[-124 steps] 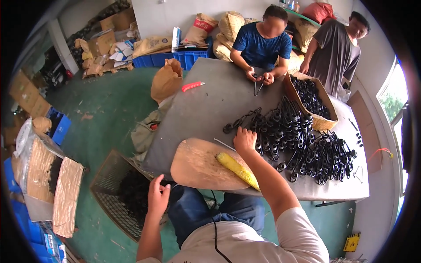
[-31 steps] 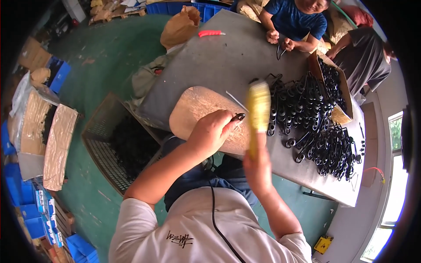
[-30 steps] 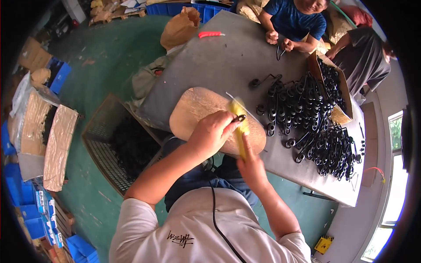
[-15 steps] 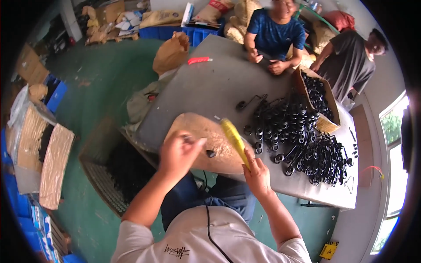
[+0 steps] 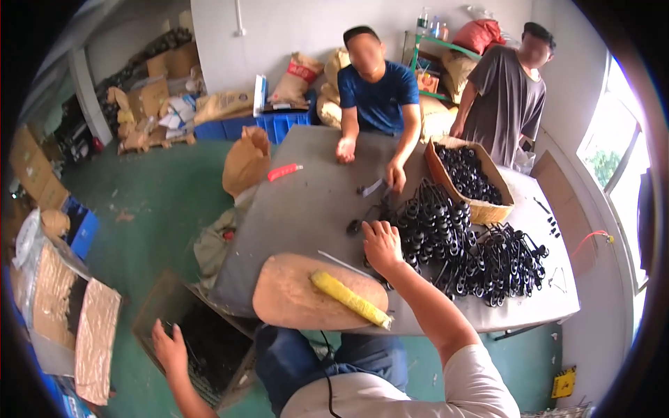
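Note:
My left hand (image 5: 171, 350) is over a crate (image 5: 157, 306) of dark parts (image 5: 209, 348) at lower left, fingers spread and nothing visible in them. My right hand (image 5: 383, 247) reaches to the near left edge of a pile of black rod-like parts with round ends (image 5: 435, 223). Its fingers are stretched out and apart beside a round black end (image 5: 354, 227); whether they touch a part is unclear. A thick yellow wrapped stick (image 5: 350, 299) lies slantwise across a brown rounded board (image 5: 286, 289) at the table's near edge. Behind it lies a thin pale rod (image 5: 341, 262).
A carton (image 5: 488, 209) of small black parts stands at the table's far right. The red-handled cutter (image 5: 284, 171) lies far left. Across the table, a person in blue (image 5: 380, 104) reaches toward a dark part; another in a dark shirt (image 5: 505, 104) stands behind the carton.
My right hand has let go of the yellow stick, now on the board, and moved to the pile. My left hand has moved from the board to the crate. The view has tilted up.

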